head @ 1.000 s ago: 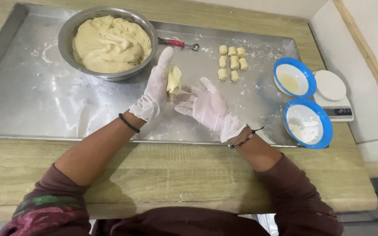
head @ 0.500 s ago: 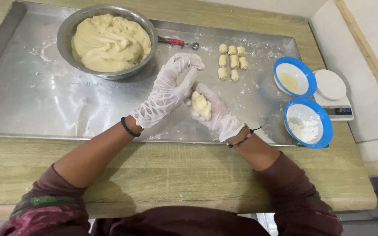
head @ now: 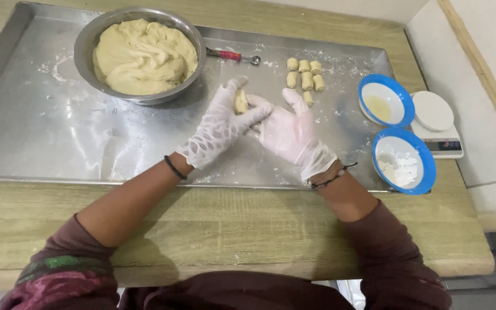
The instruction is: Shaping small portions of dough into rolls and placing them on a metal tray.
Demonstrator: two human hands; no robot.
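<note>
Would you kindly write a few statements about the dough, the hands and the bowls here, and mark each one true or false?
1. Both hands wear thin gloves. True: left hand, right hand.
2. The small dough piece lies flat on the metal tray. False: it is held between the two hands, above the tray.
3. The metal bowl is empty. False: it holds a large mass of dough.
4. Several shaped dough pieces sit in a cluster on the tray. True.
5. Both blue-rimmed bowls stand left of the metal bowl. False: the upper and lower stand at the right end.
</note>
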